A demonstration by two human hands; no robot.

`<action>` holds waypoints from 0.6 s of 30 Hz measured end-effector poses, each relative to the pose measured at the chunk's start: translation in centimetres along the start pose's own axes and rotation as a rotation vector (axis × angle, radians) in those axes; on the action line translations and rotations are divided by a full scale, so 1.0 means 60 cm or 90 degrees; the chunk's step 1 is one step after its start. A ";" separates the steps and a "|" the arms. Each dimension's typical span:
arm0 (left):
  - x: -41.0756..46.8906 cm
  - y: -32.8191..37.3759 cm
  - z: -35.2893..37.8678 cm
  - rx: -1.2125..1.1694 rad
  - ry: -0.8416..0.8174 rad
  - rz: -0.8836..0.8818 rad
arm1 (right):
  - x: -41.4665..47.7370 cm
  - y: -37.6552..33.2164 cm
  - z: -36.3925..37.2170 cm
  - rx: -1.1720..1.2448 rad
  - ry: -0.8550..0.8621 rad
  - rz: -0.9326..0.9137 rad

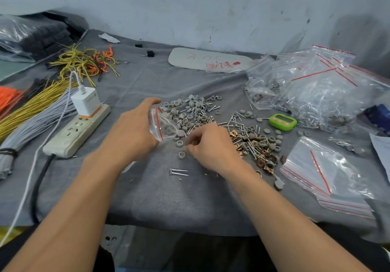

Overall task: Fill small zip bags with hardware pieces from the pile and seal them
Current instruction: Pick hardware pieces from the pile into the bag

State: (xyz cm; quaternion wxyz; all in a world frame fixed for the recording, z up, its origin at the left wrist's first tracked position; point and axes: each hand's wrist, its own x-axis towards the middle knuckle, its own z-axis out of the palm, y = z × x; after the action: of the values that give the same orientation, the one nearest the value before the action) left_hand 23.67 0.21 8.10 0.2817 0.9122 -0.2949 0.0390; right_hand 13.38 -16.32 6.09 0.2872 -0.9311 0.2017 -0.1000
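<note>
While left grip (130, 132) holds zip bag (165, 124), right grip (211, 147) curled, contents blurred, unclear.

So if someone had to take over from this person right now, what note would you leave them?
Left hand holds a small zip bag, seemingly open, beside the pile of grey caps, screws and brass clips.
Right hand, fingers curled, is at the pile's near edge; whether it has a piece, I cannot tell.
Done: filled bags heaped at far right.
To do: finish filling this bag, seal it, then go on with the empty bags at near right.
</note>
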 end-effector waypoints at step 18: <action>-0.003 0.014 0.018 0.017 -0.045 0.038 | 0.014 -0.036 -0.017 0.179 0.070 -0.016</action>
State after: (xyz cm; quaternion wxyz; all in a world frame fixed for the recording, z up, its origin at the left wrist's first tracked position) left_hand 22.95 -0.87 7.55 0.2574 0.9077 -0.3310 0.0186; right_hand 14.52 -15.55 8.24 0.4019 -0.8773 0.1892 -0.1819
